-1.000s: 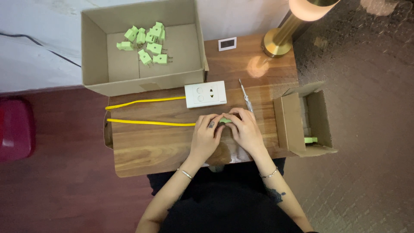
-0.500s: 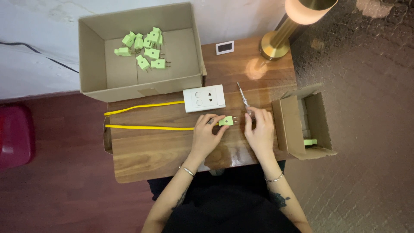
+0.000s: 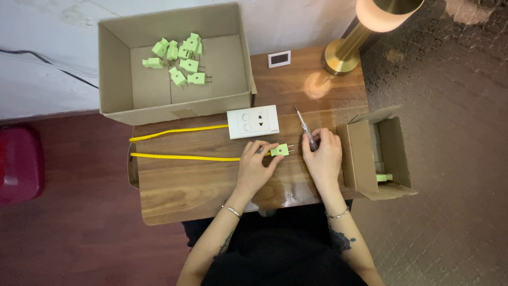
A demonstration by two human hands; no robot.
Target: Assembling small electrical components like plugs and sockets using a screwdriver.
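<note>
Your left hand (image 3: 254,168) pinches the green plug (image 3: 280,150) mid-surface, pins bare; your right hand (image 3: 321,159) closes on the screwdriver (image 3: 306,126). Its tip could slip off and jab your fingers.

Warm light from the lamp (image 3: 370,26) leaves a glare patch on the worktop (image 3: 211,185) just beside its base; sharp focus, dim floor beyond.

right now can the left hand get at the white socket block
Probably yes: the left hand holds the green plug just below the white socket block, with only bare wood between them.
</note>
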